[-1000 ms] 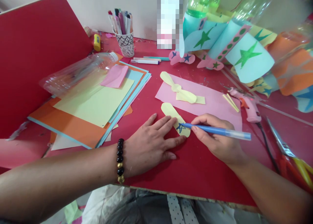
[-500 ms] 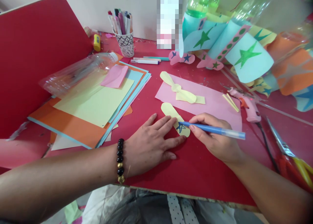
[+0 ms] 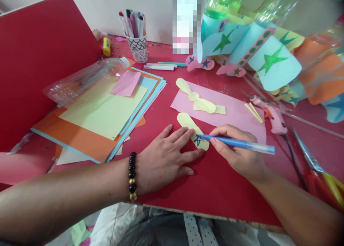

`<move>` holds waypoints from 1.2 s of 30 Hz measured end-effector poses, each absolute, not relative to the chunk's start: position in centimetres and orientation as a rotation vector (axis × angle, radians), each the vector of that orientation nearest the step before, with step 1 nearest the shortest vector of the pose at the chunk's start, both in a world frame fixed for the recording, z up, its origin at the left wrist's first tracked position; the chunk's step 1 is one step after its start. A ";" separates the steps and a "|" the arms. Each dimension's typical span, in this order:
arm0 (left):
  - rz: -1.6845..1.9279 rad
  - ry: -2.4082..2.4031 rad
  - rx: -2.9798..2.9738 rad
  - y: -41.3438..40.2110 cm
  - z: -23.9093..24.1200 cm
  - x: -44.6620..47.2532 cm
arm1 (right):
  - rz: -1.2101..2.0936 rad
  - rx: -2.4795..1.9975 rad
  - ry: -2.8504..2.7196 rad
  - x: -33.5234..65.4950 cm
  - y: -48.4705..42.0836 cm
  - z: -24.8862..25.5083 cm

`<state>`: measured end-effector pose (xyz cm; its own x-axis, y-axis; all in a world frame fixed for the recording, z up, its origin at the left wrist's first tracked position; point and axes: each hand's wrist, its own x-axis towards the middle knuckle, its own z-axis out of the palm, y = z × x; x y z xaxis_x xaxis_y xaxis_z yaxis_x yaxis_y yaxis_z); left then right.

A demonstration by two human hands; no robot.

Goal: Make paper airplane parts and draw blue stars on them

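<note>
A yellow rounded paper strip [image 3: 186, 121] lies flat on the red table [image 3: 161, 194], with a blue star outline drawn near its lower end. My left hand [image 3: 169, 154] is flat with fingers spread, its fingertips pressing the strip's edge. A blue marker [image 3: 233, 142] is gripped in my right hand [image 3: 239, 152], its tip touching the star. Beyond the strip, a twisted yellow paper piece [image 3: 194, 96] and a small yellow rectangle [image 3: 219, 109] rest on a pink sheet [image 3: 236, 118].
Coloured sheets [image 3: 99, 120] with a clear plastic bottle [image 3: 88, 77] lie at left. A pen cup [image 3: 137, 48] and loose markers [image 3: 161, 67] stand behind. At right are a pink glue gun [image 3: 275, 120], scissors [image 3: 311, 161] and paper-wrapped bottles [image 3: 236, 38].
The marker has tilted slightly, its back end swinging a little right and down. My left hand and the yellow strip have stayed in place.
</note>
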<state>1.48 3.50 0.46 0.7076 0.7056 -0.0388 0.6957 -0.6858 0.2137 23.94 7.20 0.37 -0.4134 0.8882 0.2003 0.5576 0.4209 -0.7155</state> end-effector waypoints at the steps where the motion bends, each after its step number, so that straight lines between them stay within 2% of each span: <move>1: 0.067 1.121 2.704 3.5 0.5 1.5 | 0.754 -1.221 -2.111 24.0 7.2 0.3; 36: 0.103 1.122 2.723 3.5 0.4 1.4 | 0.768 -1.210 -2.141 24.8 7.2 1.2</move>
<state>1.44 3.48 0.44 0.7102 0.7039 -0.0097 0.6904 -0.6937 0.2054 24.78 7.15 1.19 -0.4377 0.8795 0.1871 0.5603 0.4295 -0.7082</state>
